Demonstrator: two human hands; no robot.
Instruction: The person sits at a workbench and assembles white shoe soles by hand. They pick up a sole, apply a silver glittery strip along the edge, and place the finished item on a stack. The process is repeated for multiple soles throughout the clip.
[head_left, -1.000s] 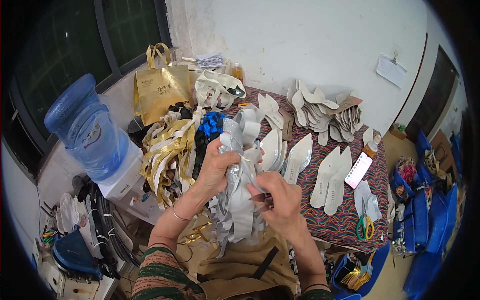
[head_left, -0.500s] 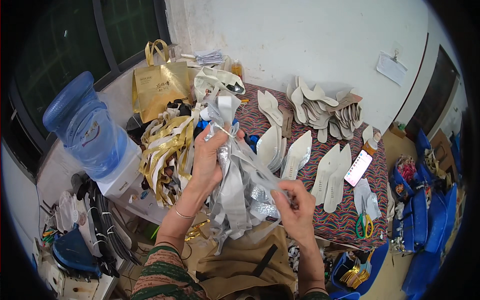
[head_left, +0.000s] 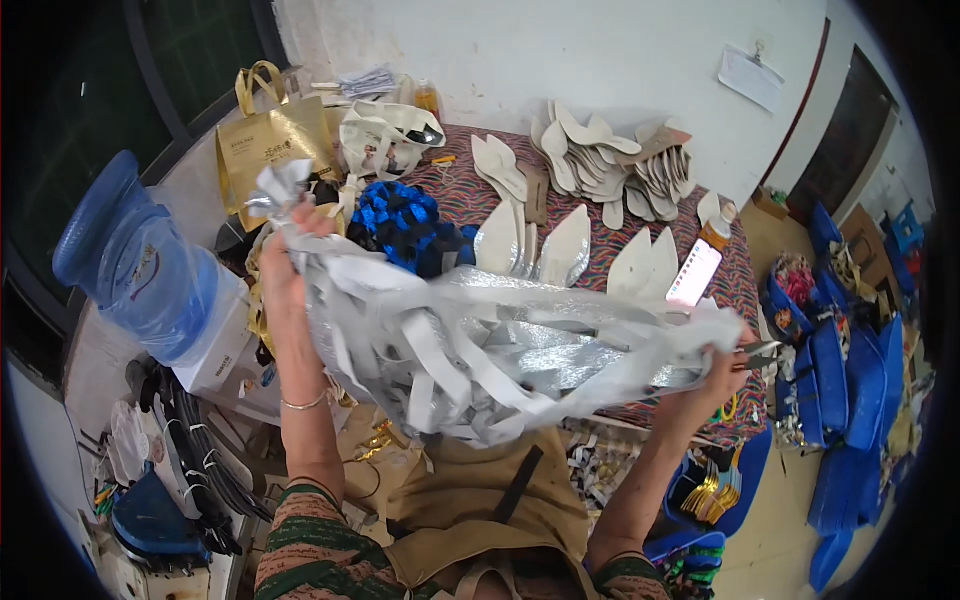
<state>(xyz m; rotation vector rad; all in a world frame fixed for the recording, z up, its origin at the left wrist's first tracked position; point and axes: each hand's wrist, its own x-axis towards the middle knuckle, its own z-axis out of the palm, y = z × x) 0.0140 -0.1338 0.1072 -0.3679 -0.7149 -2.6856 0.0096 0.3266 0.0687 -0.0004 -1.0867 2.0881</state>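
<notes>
A bundle of silver and white strips (head_left: 470,350) hangs stretched between my two hands above the table's front edge. My left hand (head_left: 290,250) is closed round its gathered end, and the short silver tail sticks up past the fingers. At the other end, my right hand (head_left: 728,362) grips the strips to the right, over the table's right side. The middle of the bundle sags and is blurred by motion. Behind it lies a heap of blue and black strips (head_left: 405,225). Pale sole-shaped pieces (head_left: 565,245) rest on the patterned cloth just beyond the bundle.
A stack of sole pieces (head_left: 600,165) stands by the wall. A lit phone (head_left: 695,273) lies beside a bottle (head_left: 718,228) at right. A gold bag (head_left: 275,145) and blue water jug (head_left: 150,265) stand at left. Blue bins (head_left: 840,370) are on the floor at right.
My hands have moved apart, left hand leftward and right hand rightward, spreading the strips wide between them. The blue and black heap now shows more fully. The view has shifted slightly.
</notes>
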